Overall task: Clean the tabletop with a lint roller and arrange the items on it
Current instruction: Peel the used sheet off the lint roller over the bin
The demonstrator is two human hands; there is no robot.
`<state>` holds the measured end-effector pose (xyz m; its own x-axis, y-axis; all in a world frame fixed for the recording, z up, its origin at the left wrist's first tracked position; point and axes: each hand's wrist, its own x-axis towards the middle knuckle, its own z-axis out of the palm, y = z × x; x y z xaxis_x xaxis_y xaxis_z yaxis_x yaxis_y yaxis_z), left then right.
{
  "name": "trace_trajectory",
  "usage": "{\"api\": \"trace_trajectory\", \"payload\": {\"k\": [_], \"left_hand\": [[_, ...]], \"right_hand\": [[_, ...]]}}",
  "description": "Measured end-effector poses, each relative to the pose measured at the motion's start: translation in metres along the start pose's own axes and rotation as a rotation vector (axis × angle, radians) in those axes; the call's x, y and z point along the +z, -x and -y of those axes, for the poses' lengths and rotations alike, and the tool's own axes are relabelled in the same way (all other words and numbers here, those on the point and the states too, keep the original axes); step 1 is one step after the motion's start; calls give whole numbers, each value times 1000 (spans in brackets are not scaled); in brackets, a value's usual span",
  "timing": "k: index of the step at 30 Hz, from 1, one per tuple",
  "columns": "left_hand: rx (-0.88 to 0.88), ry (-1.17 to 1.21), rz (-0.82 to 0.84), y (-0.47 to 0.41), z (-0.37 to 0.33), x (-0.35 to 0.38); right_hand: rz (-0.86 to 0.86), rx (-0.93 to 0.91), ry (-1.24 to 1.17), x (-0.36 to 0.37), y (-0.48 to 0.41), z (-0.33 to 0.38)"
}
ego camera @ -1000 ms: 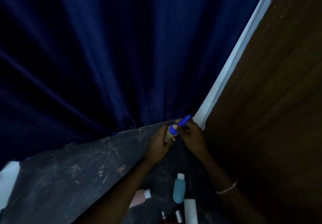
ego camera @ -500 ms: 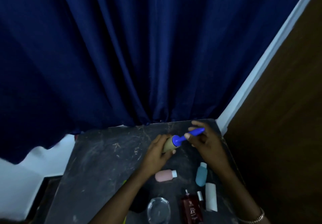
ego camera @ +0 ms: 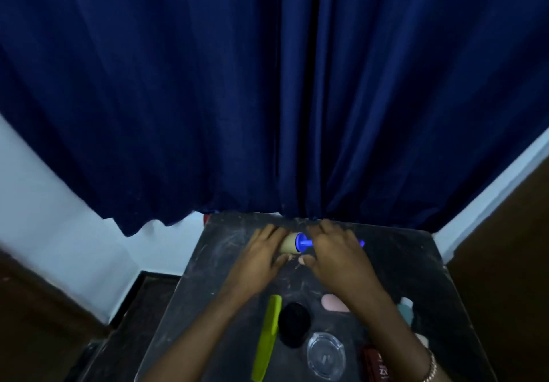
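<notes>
Bench carries the lint roller at its far edge. Left hand clamps the roll; right hand clamps the handle. Press evenly; avoid the comb.

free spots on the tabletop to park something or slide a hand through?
Bare: the left strip between the table's left edge and the green comb, and the far-right corner beyond the right hand. Crowded: the near right, with black disc, glass dish, pink bottle, red bottle.
</notes>
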<state>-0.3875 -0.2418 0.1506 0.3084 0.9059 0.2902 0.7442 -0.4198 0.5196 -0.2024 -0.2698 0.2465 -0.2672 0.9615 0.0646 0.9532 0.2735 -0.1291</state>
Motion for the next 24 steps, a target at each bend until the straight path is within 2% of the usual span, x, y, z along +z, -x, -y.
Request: {"api": "trace_trajectory", "payload": {"k": [8,18,24], "left_hand": [[-45,-144,-38,53,26,-48],[-152,-272,-77,129,72,-106],[-448,-292,-152,214,127,-166]], "right_hand": [[187,-42,12,23,-18,69],[211,-265,-92,61,-25,154],[278,-354,-129,86,-22,177]]}}
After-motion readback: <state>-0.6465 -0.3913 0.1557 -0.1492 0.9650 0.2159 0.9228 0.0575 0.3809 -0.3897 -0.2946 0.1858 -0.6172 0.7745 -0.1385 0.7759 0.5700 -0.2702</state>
